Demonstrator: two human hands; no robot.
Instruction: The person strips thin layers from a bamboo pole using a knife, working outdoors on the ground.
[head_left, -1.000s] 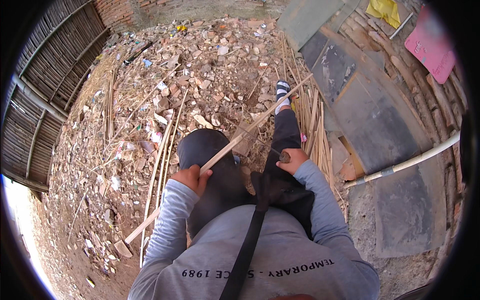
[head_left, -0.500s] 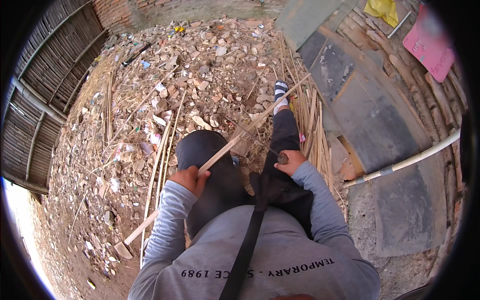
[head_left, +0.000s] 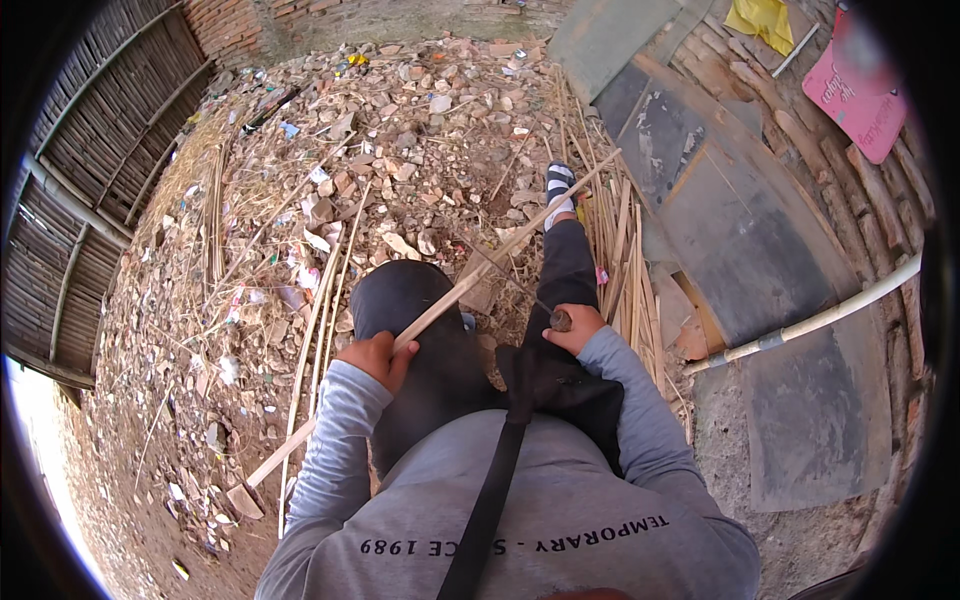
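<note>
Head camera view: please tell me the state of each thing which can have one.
Long pale wooden strip, held aslant over the left thigh
Left hand, closed on the strip
Thin dark-bladed tool with brown handle, held, crossing the strip; contact unclear
Right hand, closed around the handle
Pale narrow wooden strips, lying loose beside the right leg
Thin yellow sheet, crumpled
</note>
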